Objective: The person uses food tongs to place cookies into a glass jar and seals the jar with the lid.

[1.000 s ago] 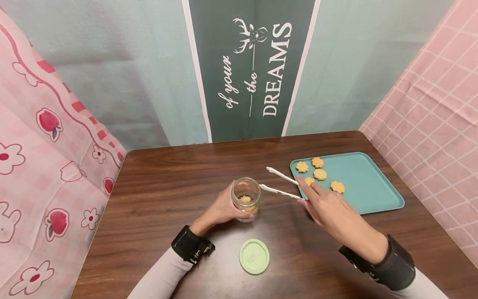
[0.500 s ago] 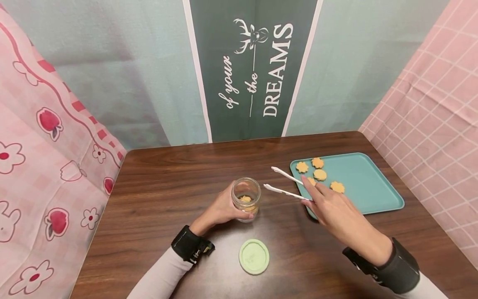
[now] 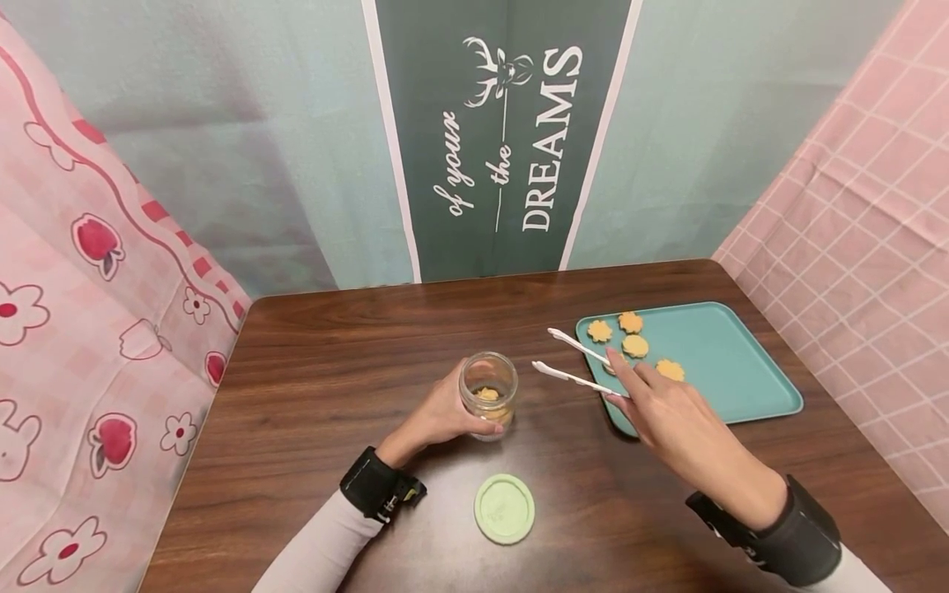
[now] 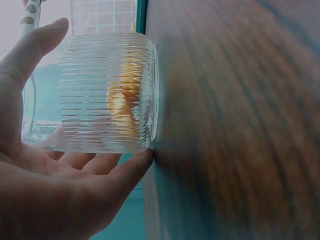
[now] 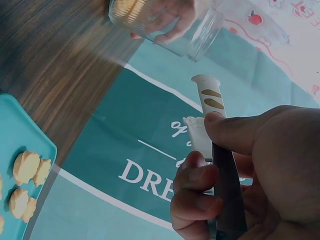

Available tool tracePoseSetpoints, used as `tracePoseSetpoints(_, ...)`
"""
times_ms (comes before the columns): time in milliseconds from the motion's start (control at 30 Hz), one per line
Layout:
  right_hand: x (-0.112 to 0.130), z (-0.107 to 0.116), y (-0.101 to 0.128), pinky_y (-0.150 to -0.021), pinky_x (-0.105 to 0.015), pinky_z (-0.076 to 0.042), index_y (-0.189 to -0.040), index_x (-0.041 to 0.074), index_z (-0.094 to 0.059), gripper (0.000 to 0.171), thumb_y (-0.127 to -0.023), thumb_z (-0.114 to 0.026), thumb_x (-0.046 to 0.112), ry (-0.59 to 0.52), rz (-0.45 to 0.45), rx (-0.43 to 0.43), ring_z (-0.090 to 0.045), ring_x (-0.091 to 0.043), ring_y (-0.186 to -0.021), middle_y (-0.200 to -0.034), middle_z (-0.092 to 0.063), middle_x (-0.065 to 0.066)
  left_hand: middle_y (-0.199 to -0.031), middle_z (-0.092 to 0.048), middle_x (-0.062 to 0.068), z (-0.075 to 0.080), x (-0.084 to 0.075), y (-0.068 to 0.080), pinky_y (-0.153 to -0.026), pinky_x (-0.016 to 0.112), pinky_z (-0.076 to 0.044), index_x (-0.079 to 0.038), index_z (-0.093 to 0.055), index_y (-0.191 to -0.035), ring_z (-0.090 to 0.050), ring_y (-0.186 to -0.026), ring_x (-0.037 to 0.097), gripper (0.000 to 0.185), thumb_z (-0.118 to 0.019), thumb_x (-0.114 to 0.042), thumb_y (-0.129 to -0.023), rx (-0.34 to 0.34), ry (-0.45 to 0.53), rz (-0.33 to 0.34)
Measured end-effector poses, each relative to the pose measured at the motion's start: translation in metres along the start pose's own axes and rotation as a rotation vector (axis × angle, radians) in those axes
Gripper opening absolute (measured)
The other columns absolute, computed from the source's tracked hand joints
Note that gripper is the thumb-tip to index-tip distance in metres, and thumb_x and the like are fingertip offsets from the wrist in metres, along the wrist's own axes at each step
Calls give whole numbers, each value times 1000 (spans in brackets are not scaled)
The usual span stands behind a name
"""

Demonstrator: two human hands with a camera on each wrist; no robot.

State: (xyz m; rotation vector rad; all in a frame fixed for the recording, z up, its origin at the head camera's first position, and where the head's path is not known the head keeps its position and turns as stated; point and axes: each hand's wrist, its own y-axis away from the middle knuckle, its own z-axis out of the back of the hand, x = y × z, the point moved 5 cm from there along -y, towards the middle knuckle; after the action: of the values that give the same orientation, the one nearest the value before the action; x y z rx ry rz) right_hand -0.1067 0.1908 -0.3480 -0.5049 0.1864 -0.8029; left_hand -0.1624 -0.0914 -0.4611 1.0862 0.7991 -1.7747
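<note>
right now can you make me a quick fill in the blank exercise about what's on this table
1. The left hand grips a ribbed glass ____ with cookies inside.
2. The right hand holds white ____, open and empty.
3. The remaining cookies lie on a teal ____.
4. The lid lying on the table is ____ in colour.

Missing words: jar; tongs; tray; green

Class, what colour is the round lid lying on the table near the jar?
The lid is pale green, clearest in the head view.
</note>
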Motion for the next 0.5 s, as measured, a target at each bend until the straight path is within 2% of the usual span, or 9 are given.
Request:
tracePoseSetpoints(300,-5,1,7,-46,-26,-35,-143,-6,-57,72,-113,-24,51,9,-25,4,-35,-7,-53,-78,-55,-6,-131,-69,5,0,-1,1,-111,47,-47,-11,-53,-143,-64,-122,23,93,-102,-17,-65,-10,-3,-5)
tracePoseSetpoints(500,-9,2,12,-46,-23,-30,-144,-4,-57,73,-112,-24,52,13,-50,11,-32,-5,-54,-77,-52,-3,-131,-69,10,0,-1,2,-110,51,-48,-8,-52,-144,-65,-122,28,94,-102,-17,-65,-11,11,-25)
